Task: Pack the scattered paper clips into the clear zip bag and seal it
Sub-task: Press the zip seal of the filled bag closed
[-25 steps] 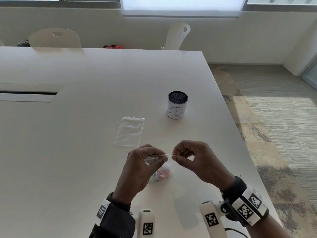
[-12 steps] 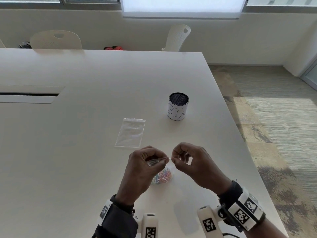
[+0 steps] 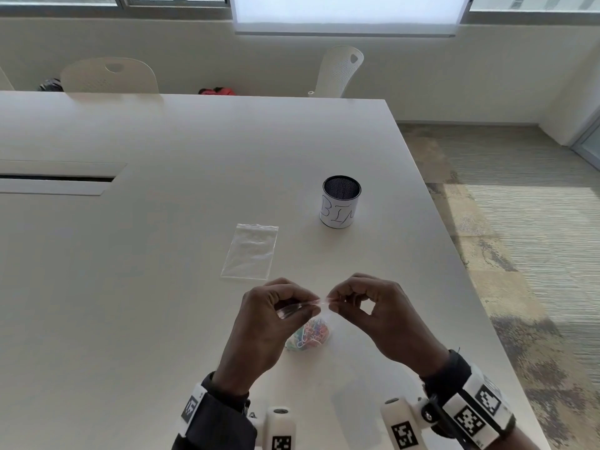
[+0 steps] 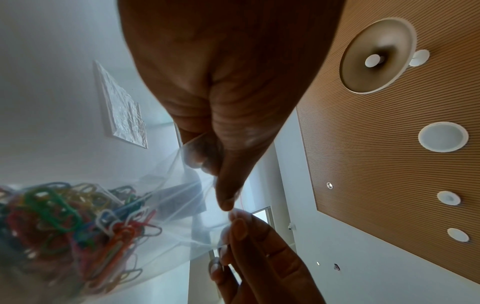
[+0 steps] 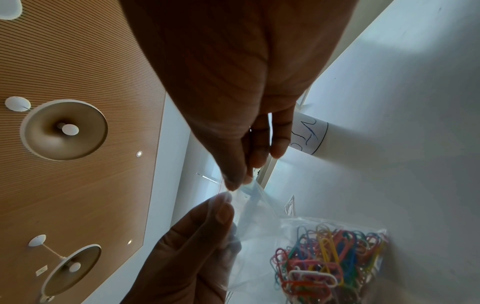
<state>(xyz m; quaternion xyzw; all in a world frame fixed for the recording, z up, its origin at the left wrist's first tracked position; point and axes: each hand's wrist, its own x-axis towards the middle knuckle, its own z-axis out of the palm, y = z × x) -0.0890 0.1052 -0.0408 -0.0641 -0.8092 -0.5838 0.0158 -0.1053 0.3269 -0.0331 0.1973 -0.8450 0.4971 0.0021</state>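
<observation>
A clear zip bag (image 3: 319,316) hangs between my two hands just above the white table (image 3: 162,287), with coloured paper clips (image 3: 310,334) bunched at its bottom. My left hand (image 3: 302,308) pinches the bag's top strip at its left part. My right hand (image 3: 332,302) pinches the same strip just to the right, thumb against fingertip. In the left wrist view the clips (image 4: 64,230) fill the bag (image 4: 179,205) at lower left. The right wrist view shows the clips (image 5: 327,261) in the bag (image 5: 257,222) at lower right.
A second, empty clear zip bag (image 3: 250,251) lies flat on the table beyond my hands. A black mesh cup (image 3: 340,203) with a white label stands further back on the right. The table's right edge runs close to my right wrist.
Both hands keep pinching the bag's top strip; they have drawn closer together along the strip. The bag of clips still hangs below them.
</observation>
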